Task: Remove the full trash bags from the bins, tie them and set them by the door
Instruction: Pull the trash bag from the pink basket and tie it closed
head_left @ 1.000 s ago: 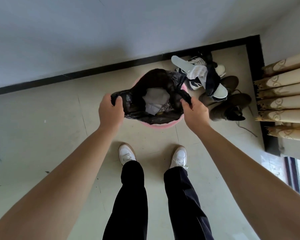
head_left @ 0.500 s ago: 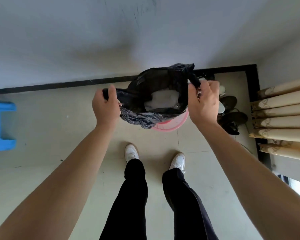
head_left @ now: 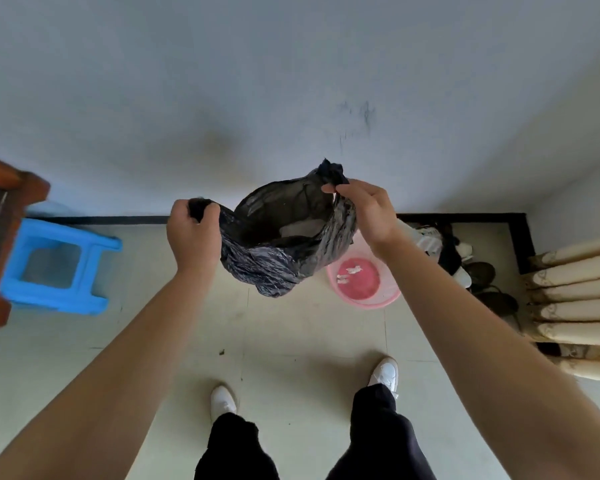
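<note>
A black trash bag (head_left: 274, 265) hangs in the air between my hands, its mouth open with pale waste showing inside. My left hand (head_left: 193, 233) grips the bag's left rim in a fist. My right hand (head_left: 364, 209) pinches the right rim, a bunch of plastic sticking up above the fingers. Below and to the right stands the pink bin (head_left: 364, 285) on the floor, with no bag in it and a few white scraps on its bottom.
A blue plastic stool (head_left: 56, 265) stands at the left beside a brown wooden furniture corner (head_left: 0, 244). Shoes (head_left: 465, 261) are piled in the right corner, next to cream curtains (head_left: 579, 299). A wall faces me; my feet stand on tiled floor.
Both hands have lifted the bag clear out of the pink bin and carried it up and left. The bin's inside now shows. My view has swung left, bringing the stool further in.
</note>
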